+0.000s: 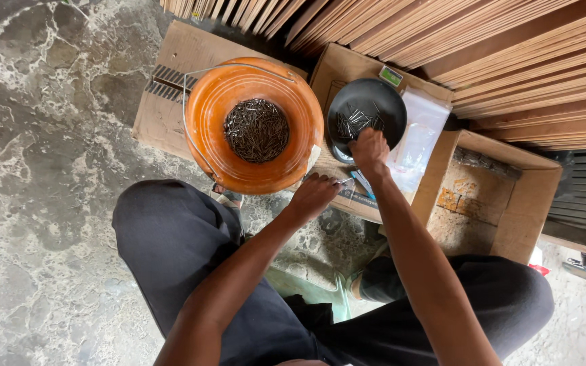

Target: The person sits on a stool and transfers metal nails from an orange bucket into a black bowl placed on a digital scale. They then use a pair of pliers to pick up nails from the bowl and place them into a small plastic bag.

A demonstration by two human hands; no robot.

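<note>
I sit over an orange bucket with a heap of thin dark nails in its bottom. Beside it, on flattened cardboard, stands a black bowl holding a small scatter of nails. My right hand reaches into the near edge of the bowl, fingers closed down among the nails; what it grips is hidden. My left hand is just below the bucket's rim, pinched on a small bundle of nails that sticks out to the right.
Clear plastic bags lie right of the bowl. An open cardboard box stands at the right. Stacked wooden strips fill the top. The floor is mottled stone. My knees in dark trousers frame the spot.
</note>
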